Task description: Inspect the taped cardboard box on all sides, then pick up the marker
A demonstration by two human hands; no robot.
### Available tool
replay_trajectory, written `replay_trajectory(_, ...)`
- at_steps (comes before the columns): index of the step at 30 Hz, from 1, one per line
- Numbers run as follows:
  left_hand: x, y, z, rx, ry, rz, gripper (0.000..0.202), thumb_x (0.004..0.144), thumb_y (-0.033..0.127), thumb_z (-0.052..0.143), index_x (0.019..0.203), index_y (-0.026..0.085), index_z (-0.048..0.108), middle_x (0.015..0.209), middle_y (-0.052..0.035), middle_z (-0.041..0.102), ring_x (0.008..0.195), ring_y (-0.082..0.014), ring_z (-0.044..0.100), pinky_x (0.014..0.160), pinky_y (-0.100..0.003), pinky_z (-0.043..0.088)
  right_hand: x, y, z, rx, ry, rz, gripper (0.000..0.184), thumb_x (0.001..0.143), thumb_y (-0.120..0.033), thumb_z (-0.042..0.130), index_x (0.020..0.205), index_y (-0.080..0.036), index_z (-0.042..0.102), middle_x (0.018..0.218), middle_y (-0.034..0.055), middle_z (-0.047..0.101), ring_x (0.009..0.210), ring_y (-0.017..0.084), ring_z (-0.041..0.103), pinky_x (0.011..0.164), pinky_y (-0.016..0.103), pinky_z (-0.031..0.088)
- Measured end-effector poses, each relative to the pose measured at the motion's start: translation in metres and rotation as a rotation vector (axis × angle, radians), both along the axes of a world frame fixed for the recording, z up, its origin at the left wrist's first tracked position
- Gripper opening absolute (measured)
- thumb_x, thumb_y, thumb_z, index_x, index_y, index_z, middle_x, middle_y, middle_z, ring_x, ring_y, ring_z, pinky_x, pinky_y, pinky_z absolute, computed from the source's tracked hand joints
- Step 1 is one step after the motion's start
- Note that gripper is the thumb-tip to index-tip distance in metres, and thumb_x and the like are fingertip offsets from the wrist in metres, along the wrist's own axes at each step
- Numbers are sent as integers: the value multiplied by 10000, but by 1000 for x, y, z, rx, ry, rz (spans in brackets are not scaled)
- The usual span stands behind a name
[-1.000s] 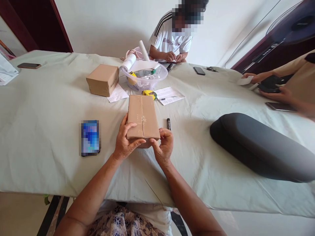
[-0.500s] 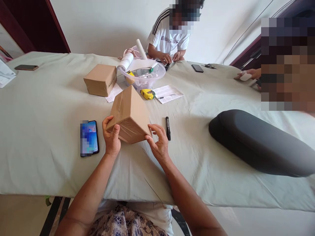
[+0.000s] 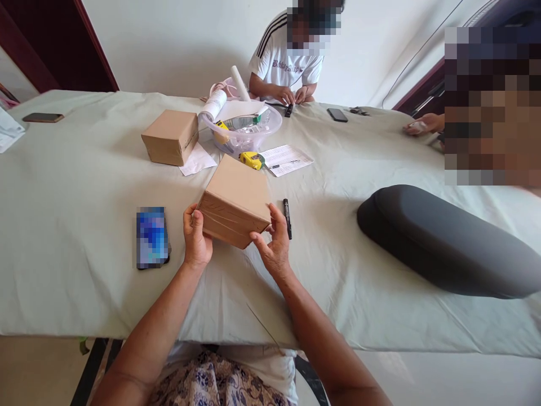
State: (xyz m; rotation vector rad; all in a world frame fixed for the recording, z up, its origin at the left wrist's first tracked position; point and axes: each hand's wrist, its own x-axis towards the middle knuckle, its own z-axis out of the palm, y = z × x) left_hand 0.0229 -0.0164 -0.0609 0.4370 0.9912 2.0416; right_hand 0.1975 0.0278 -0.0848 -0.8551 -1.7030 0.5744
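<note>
I hold a brown cardboard box (image 3: 236,197) tilted on one corner above the pale green table cloth (image 3: 84,186). My left hand (image 3: 195,239) grips its near left edge, fingers curled. My right hand (image 3: 273,245) cups the near right corner with thumb and fingers on the box. Clear tape bands run across the box's near face. A black marker (image 3: 287,217) lies just right of my right hand. A phone (image 3: 152,237) with a lit screen rests left of my left hand.
A second cardboard box (image 3: 169,137) sits further back, beside a clear bowl (image 3: 249,128) of supplies, a yellow tape measure (image 3: 252,160) and papers (image 3: 287,158). A dark grey cushion (image 3: 443,242) lies at right. One person sits at the far side; another person's hand (image 3: 422,124) is at right.
The box lay flat a second ago; both hands have lifted and turned it, so a plain face is now up and a taped side faces me.
</note>
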Motion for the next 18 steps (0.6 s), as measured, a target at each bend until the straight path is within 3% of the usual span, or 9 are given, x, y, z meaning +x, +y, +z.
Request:
replay_trajectory(4,-1,0,5,6,-65,-25,647,691,743,813,1095,261,664,1285,-70,697,1198,-253,639,832,-306,555,-4,-1,-2,68,-97,46,839,905,-588,688,1607,-332,306,1481,167,553,1109,258,664,794,408,635)
replay_trajectory(10,-2,2,5,-5,-139,-88,753,680,780,793,1212,255,696,1365,-89,687,1286,-278,611,916,-325,561,-5,-2,-4,227,-212,73,935,897,-572,709,1650,-345,205,1571,176,460,1448,355,496,968,534,624)
replay_trajectory(14,-1,2,3,-35,-159,-117,735,662,751,827,1190,256,695,1343,-85,695,1257,-272,628,896,-323,567,-2,-1,0,265,-228,41,937,892,-553,722,1650,-322,222,1576,191,452,1438,364,508,1018,569,597)
replay_trajectory(18,-1,2,-4,-130,-41,-117,612,656,702,857,1013,242,666,1167,-57,727,1117,-243,658,801,-304,556,3,2,6,293,-209,-44,849,908,-445,729,1624,-322,291,1546,179,494,1421,348,529,1014,544,600)
